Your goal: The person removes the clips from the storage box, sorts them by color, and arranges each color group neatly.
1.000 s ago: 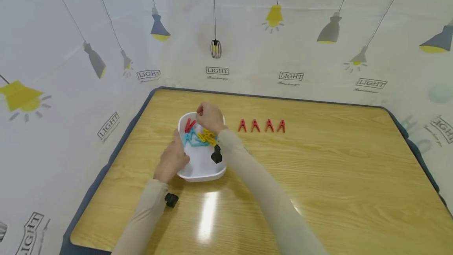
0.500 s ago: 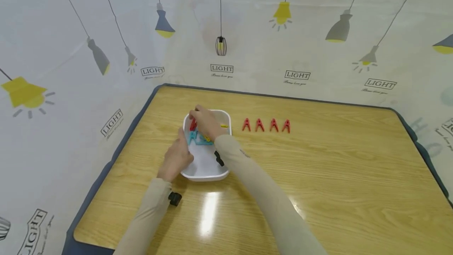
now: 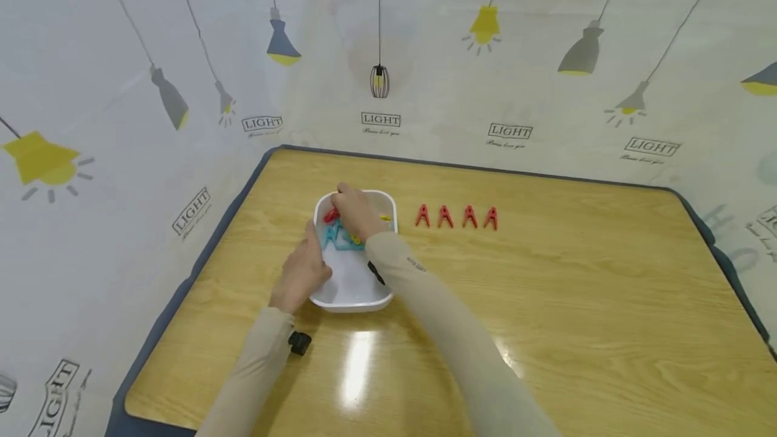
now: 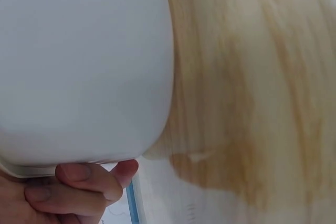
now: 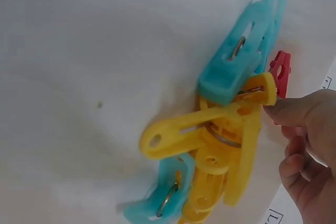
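Note:
A white plastic tray (image 3: 349, 288) stands on the table, holding red, blue and yellow clothespins. At its left side, my left hand (image 3: 301, 268) grips the wall; in the left wrist view its curled fingers (image 4: 84, 184) lie against the outside. My right hand (image 3: 358, 213) reaches into the far part of the tray. There it pinches a red clothespin (image 3: 331, 215), whose lower end is between thumb and fingers in the right wrist view. Beside it lie yellow clothespins (image 5: 210, 140) and blue clothespins (image 5: 231, 61), partly covered by my right hand in the head view.
Several red clothespins (image 3: 446, 216) stand in a row on the wooden table (image 3: 577, 302), right of the tray. A white sheet (image 3: 437, 93) printed with lamps rises behind the table and along its left side.
My right hand has moved left and down inside the tray to the red clothespins, and the one at its fingers has tilted. My left hand stays at the tray's side.

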Demonstrator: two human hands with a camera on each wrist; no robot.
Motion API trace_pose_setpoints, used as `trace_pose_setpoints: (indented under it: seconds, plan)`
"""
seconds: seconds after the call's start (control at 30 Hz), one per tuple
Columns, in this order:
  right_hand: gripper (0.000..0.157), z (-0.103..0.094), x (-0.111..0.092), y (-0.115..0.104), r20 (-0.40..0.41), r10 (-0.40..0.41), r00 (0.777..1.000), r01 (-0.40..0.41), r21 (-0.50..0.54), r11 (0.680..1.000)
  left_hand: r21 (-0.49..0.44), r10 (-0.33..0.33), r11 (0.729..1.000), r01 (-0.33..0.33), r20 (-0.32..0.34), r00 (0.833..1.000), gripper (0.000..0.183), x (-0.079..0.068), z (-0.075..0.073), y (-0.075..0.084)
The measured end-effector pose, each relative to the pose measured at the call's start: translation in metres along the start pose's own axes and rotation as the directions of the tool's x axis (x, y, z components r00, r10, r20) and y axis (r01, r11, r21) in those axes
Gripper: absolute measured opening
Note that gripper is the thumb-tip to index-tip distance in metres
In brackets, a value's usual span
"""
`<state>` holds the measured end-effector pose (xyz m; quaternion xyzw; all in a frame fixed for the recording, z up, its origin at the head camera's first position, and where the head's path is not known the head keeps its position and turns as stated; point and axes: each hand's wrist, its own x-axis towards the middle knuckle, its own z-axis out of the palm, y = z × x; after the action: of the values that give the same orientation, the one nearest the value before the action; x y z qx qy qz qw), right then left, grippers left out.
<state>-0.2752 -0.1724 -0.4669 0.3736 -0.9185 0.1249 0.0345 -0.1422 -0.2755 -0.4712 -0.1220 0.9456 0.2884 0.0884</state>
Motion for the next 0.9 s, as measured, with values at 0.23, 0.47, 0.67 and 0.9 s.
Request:
trace_pose_setpoints:
  seconds: [0.23, 0.47, 0.67, 0.9]
  plan:
    - [0.017, -0.005, -0.005, -0.001, 0.003, 0.010, 1.000, -0.010, -0.099, 0.995, 0.030, 0.010, 0.999, -0.009, -0.007, 1.000, 0.104, -0.002, 0.001, 0.000]
    - [0.018, -0.021, -0.006, 0.001, 0.031, 0.036, 0.999, -0.035, -0.042, 0.999, 0.051, 0.010, 0.999, -0.010, -0.007, 1.000, 0.103, 0.001, -0.002, 0.001]
    - [0.017, -0.037, -0.004, -0.002, 0.093, 0.031, 0.995, -0.032, 0.010, 0.999, 0.051, 0.000, 0.999, -0.001, 0.007, 1.000, 0.102, 0.002, -0.002, 0.000]
    - [0.013, -0.039, -0.007, 0.007, 0.143, 0.087, 0.986, -0.106, 0.132, 0.986, 0.030, -0.017, 0.999, 0.016, 0.041, 0.999, 0.104, 0.002, 0.002, 0.000]
